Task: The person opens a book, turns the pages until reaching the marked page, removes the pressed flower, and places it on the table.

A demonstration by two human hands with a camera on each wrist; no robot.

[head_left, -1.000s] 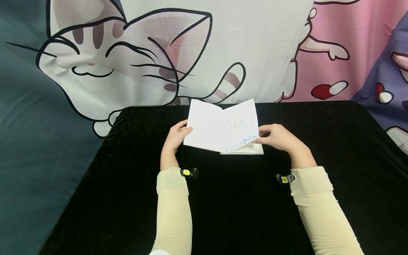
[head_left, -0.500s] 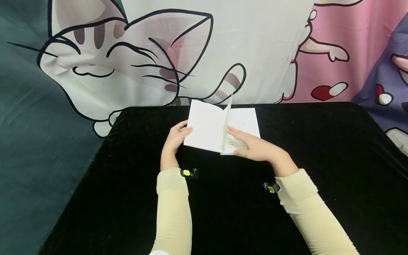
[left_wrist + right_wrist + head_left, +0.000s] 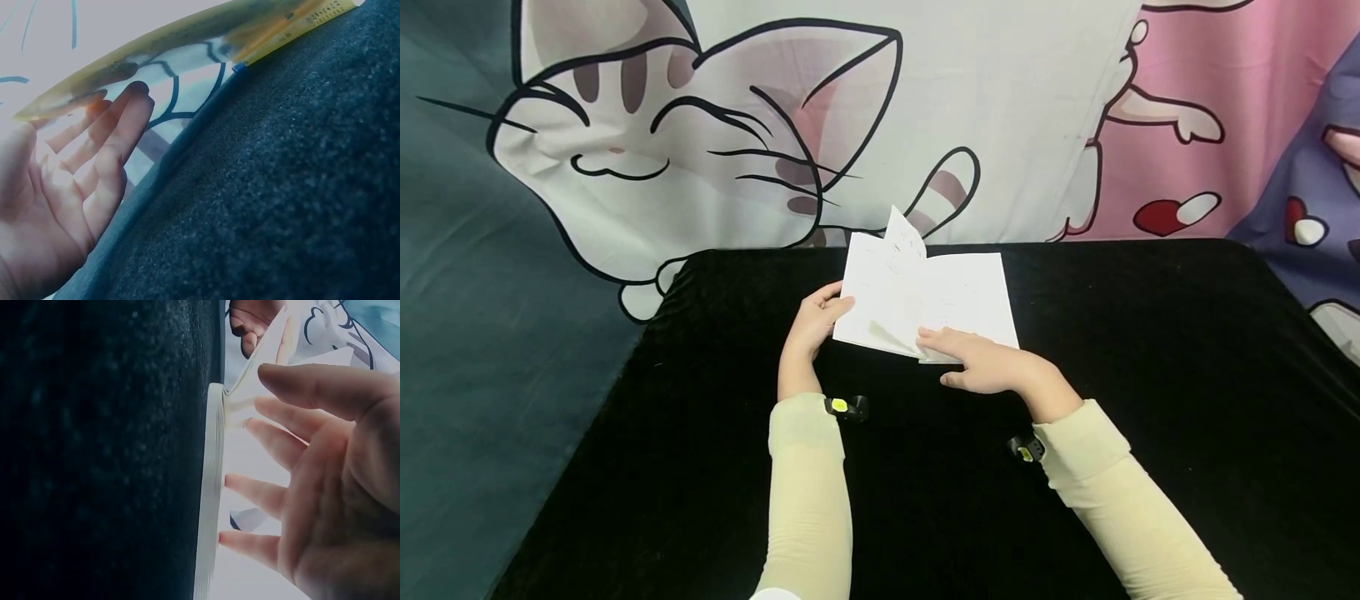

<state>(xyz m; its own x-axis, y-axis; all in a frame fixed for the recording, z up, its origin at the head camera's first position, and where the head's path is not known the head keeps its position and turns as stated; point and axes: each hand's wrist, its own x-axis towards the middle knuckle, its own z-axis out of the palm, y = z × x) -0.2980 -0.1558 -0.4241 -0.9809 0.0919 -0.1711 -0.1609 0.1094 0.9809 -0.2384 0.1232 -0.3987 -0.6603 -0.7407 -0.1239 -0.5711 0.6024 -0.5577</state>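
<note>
An open book (image 3: 973, 287) with white pages lies near the far side of the table, its left half tilted up. My left hand (image 3: 811, 325) grips the left edge, thumb over the page and fingers beneath. From below, the left wrist view shows the book's yellow cover (image 3: 187, 37) above those fingers. One loose page (image 3: 906, 237) leans to the left of the spine, its top corner raised. With fingers straight, my right hand (image 3: 988, 362) is at the lower part of the spine. In the right wrist view its fingertips reach the pages beside the thick page block (image 3: 211, 475).
Black velvety cloth covers the table (image 3: 925, 483). Behind its far edge hangs a curtain (image 3: 1000, 100) printed with a cartoon cat, right behind the book. Small black wrist cameras (image 3: 847, 407) sit at both cuffs.
My right hand has let go of the right page edge and moved left to the spine. The page has swung from right to left. My left hand stays in place.
</note>
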